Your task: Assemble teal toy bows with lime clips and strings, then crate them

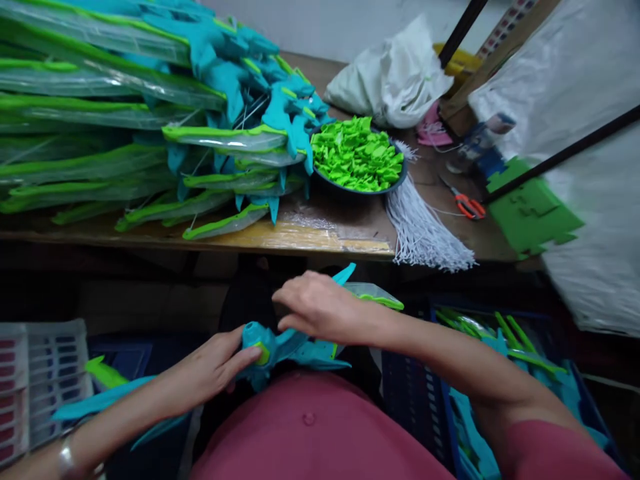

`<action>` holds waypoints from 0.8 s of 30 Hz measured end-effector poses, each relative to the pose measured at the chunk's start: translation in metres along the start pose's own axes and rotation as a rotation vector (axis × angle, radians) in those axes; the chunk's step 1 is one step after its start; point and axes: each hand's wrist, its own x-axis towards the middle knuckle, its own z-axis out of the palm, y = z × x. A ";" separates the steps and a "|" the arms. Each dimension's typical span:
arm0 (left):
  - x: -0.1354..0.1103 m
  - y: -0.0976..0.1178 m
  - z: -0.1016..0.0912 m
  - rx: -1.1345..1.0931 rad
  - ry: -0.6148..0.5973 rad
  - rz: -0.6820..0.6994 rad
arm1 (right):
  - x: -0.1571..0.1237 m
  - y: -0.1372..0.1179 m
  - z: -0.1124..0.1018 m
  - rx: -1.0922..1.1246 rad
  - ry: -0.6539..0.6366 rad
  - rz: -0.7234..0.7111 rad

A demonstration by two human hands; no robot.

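My left hand (216, 365) is closed around one end of a teal plastic toy part (287, 348), with its thumb by a small lime-green patch. The part lies across my lap, and a clear, green-edged wing-like piece (375, 293) shows beyond my right forearm. Over the middle of the part is my right hand (320, 308), its fingers bent and drawn together. What those fingertips hold, if anything, is hidden. Beneath my left forearm, another teal piece (110, 399) with a green tip sticks out.
Teal and green toys (200, 133) are stacked on the bench's left. A bowl of lime-green pieces (357, 157), white cords (425, 227), orange-handled scissors (469, 205) and a white sack (390, 80) lie right. Crates (45, 387) flank my lap; the blue crate (417, 407) holds more toys.
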 end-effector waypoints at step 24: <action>-0.034 -0.035 -0.025 -1.092 -0.084 0.084 | 0.086 0.248 -0.093 -0.212 0.474 0.612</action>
